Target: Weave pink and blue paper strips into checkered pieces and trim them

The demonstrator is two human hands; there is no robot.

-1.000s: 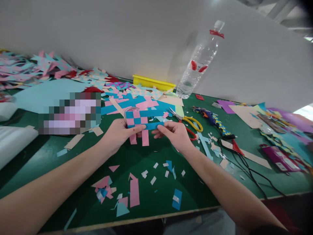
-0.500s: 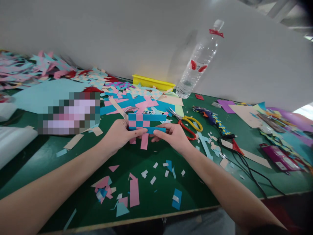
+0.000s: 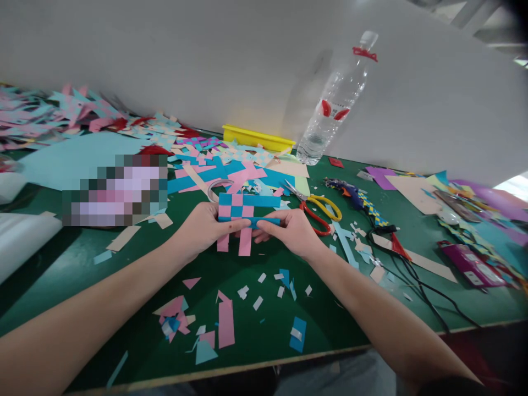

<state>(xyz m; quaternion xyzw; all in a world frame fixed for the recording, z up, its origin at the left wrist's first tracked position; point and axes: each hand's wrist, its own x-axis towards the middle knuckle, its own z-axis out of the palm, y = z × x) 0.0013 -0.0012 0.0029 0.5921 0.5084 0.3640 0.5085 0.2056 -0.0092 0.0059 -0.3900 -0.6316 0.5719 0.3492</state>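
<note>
A small woven mat of pink and blue paper strips (image 3: 241,210) is held up a little above the green table (image 3: 124,264), with pink strip ends hanging below it. My left hand (image 3: 202,228) grips its left side, thumb laid across the lowest blue strip. My right hand (image 3: 291,228) pinches the right end of that blue strip (image 3: 264,221). A roll of clear tape (image 3: 218,188) lies just behind the mat.
Red-and-yellow scissors (image 3: 319,209) lie right of my hands. A plastic bottle (image 3: 334,107) and a yellow tray (image 3: 258,138) stand by the wall. Heaps of cut paper (image 3: 74,118) cover the back left; scraps (image 3: 226,324) dot the near edge. Black cables (image 3: 412,269) and a purple case (image 3: 470,267) lie on the right.
The woven mat has tilted up a little towards me, and the lowest blue strip has been pushed up closer against the weave. Both hands moved slightly closer together.
</note>
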